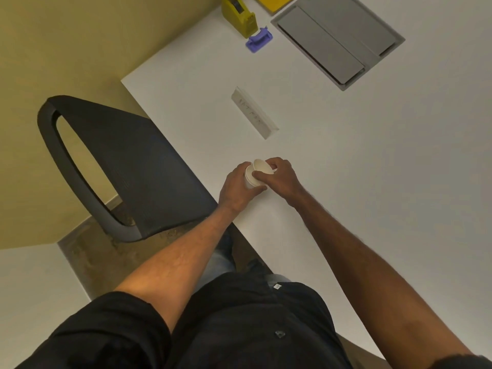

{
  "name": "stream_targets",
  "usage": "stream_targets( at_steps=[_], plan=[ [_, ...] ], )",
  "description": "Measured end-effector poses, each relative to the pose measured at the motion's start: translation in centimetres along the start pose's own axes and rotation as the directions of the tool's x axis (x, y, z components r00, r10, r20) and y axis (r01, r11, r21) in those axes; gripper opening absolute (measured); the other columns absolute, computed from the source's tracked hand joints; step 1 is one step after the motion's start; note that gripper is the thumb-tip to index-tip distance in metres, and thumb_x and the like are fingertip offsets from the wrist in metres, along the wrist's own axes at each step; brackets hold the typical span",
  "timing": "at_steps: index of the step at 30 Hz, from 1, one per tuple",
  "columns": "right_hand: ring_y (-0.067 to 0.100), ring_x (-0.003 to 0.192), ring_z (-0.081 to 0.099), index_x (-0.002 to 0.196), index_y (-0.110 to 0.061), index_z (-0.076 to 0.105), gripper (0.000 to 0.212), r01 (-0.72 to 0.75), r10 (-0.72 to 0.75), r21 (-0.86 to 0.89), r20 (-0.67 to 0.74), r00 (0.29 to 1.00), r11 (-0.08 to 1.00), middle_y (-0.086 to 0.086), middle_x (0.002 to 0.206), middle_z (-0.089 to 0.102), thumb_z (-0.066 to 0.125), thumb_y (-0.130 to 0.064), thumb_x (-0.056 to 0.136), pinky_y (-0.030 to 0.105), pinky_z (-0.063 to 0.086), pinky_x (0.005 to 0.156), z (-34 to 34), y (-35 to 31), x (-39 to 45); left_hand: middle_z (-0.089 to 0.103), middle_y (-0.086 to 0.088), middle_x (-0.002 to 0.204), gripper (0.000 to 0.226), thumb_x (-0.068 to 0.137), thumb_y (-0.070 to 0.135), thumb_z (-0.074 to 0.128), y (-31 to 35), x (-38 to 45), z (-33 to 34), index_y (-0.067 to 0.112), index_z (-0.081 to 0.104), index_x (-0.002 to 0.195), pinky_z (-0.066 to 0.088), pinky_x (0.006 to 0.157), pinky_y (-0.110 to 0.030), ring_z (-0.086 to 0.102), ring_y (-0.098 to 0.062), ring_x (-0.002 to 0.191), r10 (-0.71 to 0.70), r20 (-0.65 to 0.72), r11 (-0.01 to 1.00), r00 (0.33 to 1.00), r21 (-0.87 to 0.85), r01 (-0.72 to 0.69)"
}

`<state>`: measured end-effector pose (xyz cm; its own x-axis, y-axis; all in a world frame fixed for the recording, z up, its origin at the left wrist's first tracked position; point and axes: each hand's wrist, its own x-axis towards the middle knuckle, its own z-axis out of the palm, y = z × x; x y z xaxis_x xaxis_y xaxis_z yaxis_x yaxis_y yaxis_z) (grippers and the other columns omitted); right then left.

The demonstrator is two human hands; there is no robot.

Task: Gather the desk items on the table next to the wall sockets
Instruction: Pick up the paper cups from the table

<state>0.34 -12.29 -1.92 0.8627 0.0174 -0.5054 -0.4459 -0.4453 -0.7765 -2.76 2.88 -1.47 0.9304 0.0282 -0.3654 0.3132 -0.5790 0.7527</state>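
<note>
We hold two small white paper cups near the near-left edge of the white table, one tilted into the mouth of the other. Our left hand wraps the lower cup; our right hand pinches the upper one's rim. Farther off lie a folded white name card, a purple clip-like piece, a yellow-green tape dispenser and a grey recessed socket lid. A black chair stands left.

Matt white table, paper cups
</note>
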Motion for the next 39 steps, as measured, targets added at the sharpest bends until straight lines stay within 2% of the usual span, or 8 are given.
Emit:
stream_targets(
  at_steps=[4,9,14,19,27,31,35,39],
  plan=[
    [0.015,0.102,0.058,0.125,-0.017,0.059,0.059,0.027,-0.026,0.018,-0.022,0.999,0.999,0.004,0.121,0.052,0.081,-0.039,0.075,0.022,0.047,0.079,-1.8,-0.3,0.7,0.06,0.017,0.109,0.07,0.067,0.05,0.086,-0.7,-0.1,0.1,0.031,0.051,0.124,0.053,0.081,-0.028,0.06,-0.011,0.099,-0.047,-0.028,0.999,0.999,0.01,0.048],
    [0.017,0.104,0.057,0.123,-0.017,0.059,0.061,0.053,-0.054,-0.008,-0.097,0.994,0.999,0.004,0.123,0.048,0.082,-0.041,0.071,0.024,0.046,0.084,-4.5,0.0,2.4,0.058,0.009,0.123,0.079,0.067,0.047,0.088,-1.6,-0.7,0.7,0.026,0.048,0.132,0.051,0.094,-0.034,0.056,-0.015,0.11,-0.112,-0.057,0.994,0.992,-0.017,0.111],
    [0.022,0.118,0.053,0.134,-0.015,0.052,0.074,0.063,-0.079,-0.102,-0.163,0.983,0.993,0.009,0.131,0.043,0.084,-0.038,0.072,0.023,0.042,0.095,-5.3,0.7,4.7,0.058,0.006,0.13,0.085,0.065,0.045,0.09,-1.9,-1.4,1.2,0.025,0.047,0.135,0.051,0.099,-0.037,0.055,-0.017,0.117,-0.158,-0.067,0.986,0.985,-0.057,0.154],
    [0.032,0.126,0.048,0.14,-0.014,0.049,0.079,0.084,-0.126,-0.208,-0.197,0.972,0.975,0.013,0.137,0.043,0.083,-0.034,0.072,0.037,0.046,0.101,-4.5,0.9,6.5,0.055,0.014,0.122,0.083,0.065,0.044,0.09,-2.7,-2.2,1.2,0.027,0.047,0.133,0.05,0.094,-0.027,0.054,-0.011,0.11,-0.171,-0.08,0.983,0.982,-0.088,0.164],
    [0.036,0.128,0.041,0.145,-0.01,0.044,0.077,0.124,-0.201,-0.332,-0.207,0.957,0.935,0.016,0.14,0.041,0.078,-0.024,0.077,0.04,0.044,0.095,-3.0,1.7,7.8,0.053,0.014,0.12,0.083,0.067,0.037,0.091,-3.7,-2.8,1.0,0.024,0.047,0.136,0.047,0.09,-0.023,0.053,-0.009,0.108,-0.213,-0.092,0.975,0.973,-0.079,0.206],
    [0.039,0.13,0.04,0.147,-0.007,0.04,0.078,0.131,-0.211,-0.362,-0.192,0.958,0.923,0.019,0.143,0.039,0.078,-0.023,0.08,0.044,0.043,0.104,-3.0,2.1,8.0,0.052,0.015,0.119,0.083,0.068,0.038,0.09,-3.9,-2.9,0.8,0.026,0.046,0.137,0.046,0.088,-0.022,0.052,-0.009,0.108,-0.216,-0.078,0.974,0.973,-0.087,0.209],
    [0.04,0.131,0.04,0.15,-0.006,0.038,0.08,0.126,-0.204,-0.382,-0.17,0.964,0.916,0.02,0.145,0.038,0.079,-0.025,0.083,0.042,0.039,0.107,-2.9,2.6,8.1,0.049,0.016,0.119,0.083,0.069,0.039,0.089,-4.1,-3.6,0.4,0.028,0.044,0.138,0.042,0.082,-0.016,0.05,-0.008,0.108,-0.219,-0.072,0.971,0.973,-0.115,0.21],
    [0.042,0.134,0.039,0.153,-0.002,0.031,0.089,0.144,-0.217,-0.409,-0.138,0.966,0.901,0.024,0.146,0.036,0.08,-0.025,0.083,0.043,0.039,0.109,-2.9,2.8,8.0,0.052,0.012,0.122,0.083,0.07,0.039,0.089,-4.7,-4.9,-0.1,0.027,0.044,0.139,0.042,0.081,-0.017,0.051,-0.009,0.108,-0.224,-0.068,0.965,0.972,-0.155,0.212]
  ],
)
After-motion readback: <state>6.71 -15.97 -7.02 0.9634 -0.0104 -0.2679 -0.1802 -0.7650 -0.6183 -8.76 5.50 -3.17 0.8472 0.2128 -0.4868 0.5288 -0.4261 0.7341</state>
